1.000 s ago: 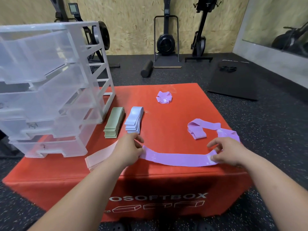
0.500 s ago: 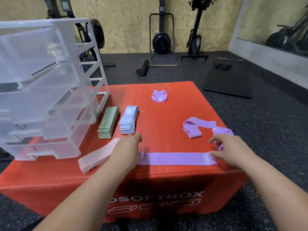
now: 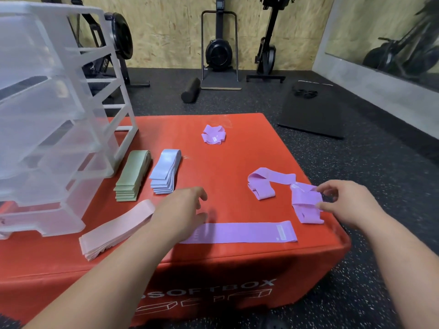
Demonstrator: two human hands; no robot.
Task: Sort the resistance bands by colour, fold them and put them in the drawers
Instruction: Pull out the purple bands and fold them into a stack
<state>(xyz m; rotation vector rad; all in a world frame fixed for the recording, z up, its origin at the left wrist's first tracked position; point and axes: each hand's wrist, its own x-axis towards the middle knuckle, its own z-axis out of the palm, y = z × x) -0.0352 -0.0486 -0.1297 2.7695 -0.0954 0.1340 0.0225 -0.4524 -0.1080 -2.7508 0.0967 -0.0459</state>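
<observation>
Left hand (image 3: 180, 210) and right hand (image 3: 346, 205), forearms bare.

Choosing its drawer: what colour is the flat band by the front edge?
Purple band; head view.

Drawer unit (image 3: 59, 115) cut off left — flat purple band (image 3: 240, 232) end under left hand (image 3: 180, 214).

We see bright, even light; a soft shadow lies on the red box (image 3: 237, 167) beside the left hand (image 3: 180, 212). Left of the box the drawer unit (image 3: 59, 138) bows (wide-angle lens).
</observation>
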